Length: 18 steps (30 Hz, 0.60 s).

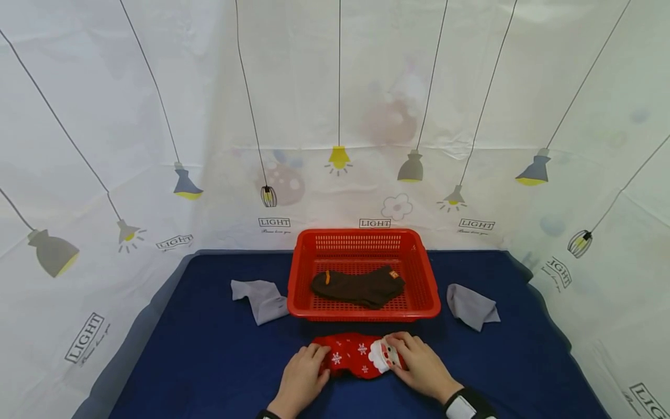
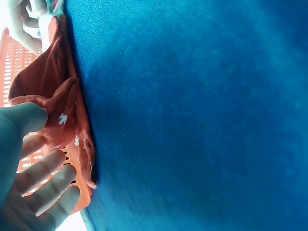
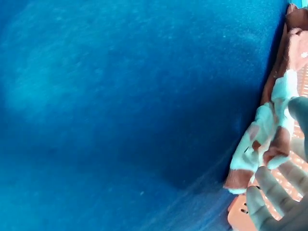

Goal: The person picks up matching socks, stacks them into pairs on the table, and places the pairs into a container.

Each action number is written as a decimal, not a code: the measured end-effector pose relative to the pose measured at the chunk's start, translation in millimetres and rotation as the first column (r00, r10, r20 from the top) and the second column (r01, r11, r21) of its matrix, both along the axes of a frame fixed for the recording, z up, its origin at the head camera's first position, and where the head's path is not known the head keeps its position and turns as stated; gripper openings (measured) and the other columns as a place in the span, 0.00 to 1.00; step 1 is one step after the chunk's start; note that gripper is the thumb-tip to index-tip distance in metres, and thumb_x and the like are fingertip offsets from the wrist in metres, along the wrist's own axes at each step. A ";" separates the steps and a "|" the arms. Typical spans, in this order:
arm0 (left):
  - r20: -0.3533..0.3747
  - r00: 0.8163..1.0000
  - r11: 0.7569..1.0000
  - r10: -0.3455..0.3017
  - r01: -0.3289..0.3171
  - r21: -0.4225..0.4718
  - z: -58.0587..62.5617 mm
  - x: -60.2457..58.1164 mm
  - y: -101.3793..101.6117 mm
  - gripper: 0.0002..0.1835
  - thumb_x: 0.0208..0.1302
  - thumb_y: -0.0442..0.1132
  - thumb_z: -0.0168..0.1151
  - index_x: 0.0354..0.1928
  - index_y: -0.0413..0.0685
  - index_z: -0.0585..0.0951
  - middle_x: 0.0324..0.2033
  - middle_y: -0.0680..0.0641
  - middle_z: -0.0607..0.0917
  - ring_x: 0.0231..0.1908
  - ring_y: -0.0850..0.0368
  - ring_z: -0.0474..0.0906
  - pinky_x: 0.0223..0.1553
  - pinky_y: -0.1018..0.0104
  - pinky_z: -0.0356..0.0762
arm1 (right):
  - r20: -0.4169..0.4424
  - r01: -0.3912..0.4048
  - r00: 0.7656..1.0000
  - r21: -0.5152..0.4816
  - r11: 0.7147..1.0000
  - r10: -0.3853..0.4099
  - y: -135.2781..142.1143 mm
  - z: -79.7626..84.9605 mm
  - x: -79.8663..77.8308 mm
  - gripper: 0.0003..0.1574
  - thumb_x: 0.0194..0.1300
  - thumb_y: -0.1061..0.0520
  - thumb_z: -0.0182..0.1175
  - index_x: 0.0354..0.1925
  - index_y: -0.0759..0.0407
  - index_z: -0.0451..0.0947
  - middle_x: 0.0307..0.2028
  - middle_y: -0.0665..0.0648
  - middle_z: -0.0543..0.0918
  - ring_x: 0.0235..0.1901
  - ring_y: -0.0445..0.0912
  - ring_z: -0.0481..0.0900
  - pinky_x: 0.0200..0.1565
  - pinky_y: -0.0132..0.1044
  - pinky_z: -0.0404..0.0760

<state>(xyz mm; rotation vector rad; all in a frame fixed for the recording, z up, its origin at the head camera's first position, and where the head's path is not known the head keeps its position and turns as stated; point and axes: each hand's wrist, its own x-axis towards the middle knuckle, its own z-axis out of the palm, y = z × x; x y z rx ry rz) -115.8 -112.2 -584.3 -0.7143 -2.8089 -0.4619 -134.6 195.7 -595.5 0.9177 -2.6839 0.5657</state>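
Red Christmas socks (image 1: 346, 356) with white snowflakes and a Santa face lie on the blue cloth in front of me. Two Santa-patterned layers (image 3: 250, 151) show in the right wrist view, one raised partly over the other. My left hand (image 1: 303, 372) pinches the snowflake end between thumb and index finger, its other fingers spread loosely. At the Santa end, my right hand (image 1: 423, 365) pinches the upper layer with thumb and index finger. Just beyond the socks stands a red plastic basket (image 1: 363, 315), holding a dark brown pair of socks (image 1: 356, 288) with orange marks.
A crumpled grey sock-like piece (image 1: 264, 299) lies left of the basket, its edge by the basket wall. Another grey piece (image 1: 471, 305) lies to the right. Behind the blue-covered table (image 1: 209, 349) hangs a white curtain (image 1: 324, 87) printed with lamps.
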 end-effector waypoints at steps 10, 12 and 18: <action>0.024 0.999 1.000 -0.023 0.023 -0.004 -1.8 -8.0 13.3 0.20 0.56 0.40 0.76 0.51 0.45 0.85 0.40 0.48 0.83 0.39 0.52 0.80 0.42 0.58 0.80 | -0.017 -0.040 0.999 0.072 0.997 0.041 -6.9 -1.1 -4.0 0.35 0.53 0.53 0.79 0.58 0.60 0.79 0.49 0.58 0.79 0.41 0.52 0.80 0.34 0.45 0.80; 0.030 0.999 1.000 -0.027 0.027 -0.002 -2.5 -8.7 16.6 0.20 0.55 0.40 0.76 0.50 0.45 0.85 0.40 0.48 0.84 0.39 0.52 0.80 0.42 0.58 0.80 | -0.013 -0.044 0.999 0.076 0.996 0.045 -7.5 -0.9 -4.3 0.36 0.53 0.53 0.79 0.58 0.59 0.79 0.49 0.57 0.79 0.42 0.53 0.80 0.34 0.46 0.81; -0.006 1.000 1.000 -0.031 0.031 -0.002 -7.9 -9.7 23.8 0.20 0.53 0.39 0.77 0.48 0.45 0.84 0.39 0.47 0.84 0.38 0.52 0.80 0.41 0.59 0.80 | 0.021 -0.049 0.999 0.080 0.996 0.047 -10.0 2.4 -4.4 0.33 0.55 0.54 0.78 0.58 0.59 0.79 0.49 0.57 0.80 0.42 0.52 0.80 0.36 0.47 0.82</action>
